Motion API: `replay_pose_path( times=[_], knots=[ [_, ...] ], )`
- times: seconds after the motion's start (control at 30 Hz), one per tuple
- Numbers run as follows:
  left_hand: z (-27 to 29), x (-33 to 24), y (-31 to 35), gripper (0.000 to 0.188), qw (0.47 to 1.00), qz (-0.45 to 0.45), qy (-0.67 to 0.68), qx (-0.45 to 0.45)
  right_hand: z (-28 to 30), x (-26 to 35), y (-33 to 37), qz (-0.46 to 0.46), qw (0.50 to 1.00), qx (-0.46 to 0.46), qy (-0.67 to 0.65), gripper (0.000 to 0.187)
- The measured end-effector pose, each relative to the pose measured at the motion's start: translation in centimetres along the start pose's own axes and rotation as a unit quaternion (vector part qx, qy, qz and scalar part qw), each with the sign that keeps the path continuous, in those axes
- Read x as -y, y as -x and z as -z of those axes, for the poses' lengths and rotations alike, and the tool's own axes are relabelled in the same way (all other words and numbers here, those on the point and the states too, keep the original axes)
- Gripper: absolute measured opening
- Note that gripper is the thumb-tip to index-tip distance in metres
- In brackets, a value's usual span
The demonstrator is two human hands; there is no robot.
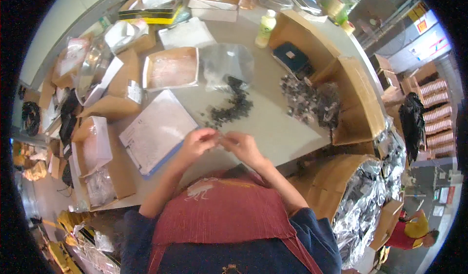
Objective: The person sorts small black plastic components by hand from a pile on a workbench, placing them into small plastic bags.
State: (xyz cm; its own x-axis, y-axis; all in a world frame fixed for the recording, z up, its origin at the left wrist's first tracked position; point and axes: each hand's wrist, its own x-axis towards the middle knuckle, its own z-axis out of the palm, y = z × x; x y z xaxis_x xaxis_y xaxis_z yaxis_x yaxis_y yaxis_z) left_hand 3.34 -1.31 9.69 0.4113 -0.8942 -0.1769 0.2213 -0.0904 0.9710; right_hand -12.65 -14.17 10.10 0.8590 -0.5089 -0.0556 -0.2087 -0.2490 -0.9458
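Over the near part of the table, my left hand (200, 142) and my right hand (243, 148) meet with fingers pinched together. Whatever sits between the fingertips is too small to make out. Just beyond them lies a loose curved pile of small black pieces (235, 105), with a few strays toward my left hand. A clear plastic bag (225, 59) lies flat behind that pile. Beside my left forearm rests a clipboard with white paper (158, 125). Off to the right, a heap of small grey and black pieces (302, 96) spreads next to an upturned cardboard flap.
An open cardboard box (358, 101) borders the right, with a dark blue tray (291, 58) in its corner. A yellowish bottle (265, 29) stands at the back. Cardboard boxes (117, 86) crowd the left. A silver-lined box (358, 201) sits lower right; another person (412, 230) works beyond.
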Motion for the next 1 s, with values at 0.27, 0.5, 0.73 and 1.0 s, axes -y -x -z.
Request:
replay_pose_path(
  times=[0.27,0.5,0.73,1.0],
  knots=[
    [-0.4,0.4,0.9,0.021,0.947,-0.047,-0.314,-0.047,2.7,-10.8,-5.2,0.056,0.941,-0.200,0.267,0.050],
    [-2.1,1.4,1.6,0.021,0.972,-0.041,-0.226,-0.044,0.1,-9.9,-3.0,0.129,0.925,-0.156,0.321,0.059],
    [-1.8,4.3,1.8,0.020,0.981,-0.051,-0.185,-0.035,1.3,-8.8,-0.5,0.058,0.973,-0.112,0.194,0.050],
    [-2.8,1.6,1.8,0.030,0.897,-0.068,-0.436,-0.033,3.5,-10.5,0.3,0.010,0.982,-0.160,0.101,0.042]
  ],
)
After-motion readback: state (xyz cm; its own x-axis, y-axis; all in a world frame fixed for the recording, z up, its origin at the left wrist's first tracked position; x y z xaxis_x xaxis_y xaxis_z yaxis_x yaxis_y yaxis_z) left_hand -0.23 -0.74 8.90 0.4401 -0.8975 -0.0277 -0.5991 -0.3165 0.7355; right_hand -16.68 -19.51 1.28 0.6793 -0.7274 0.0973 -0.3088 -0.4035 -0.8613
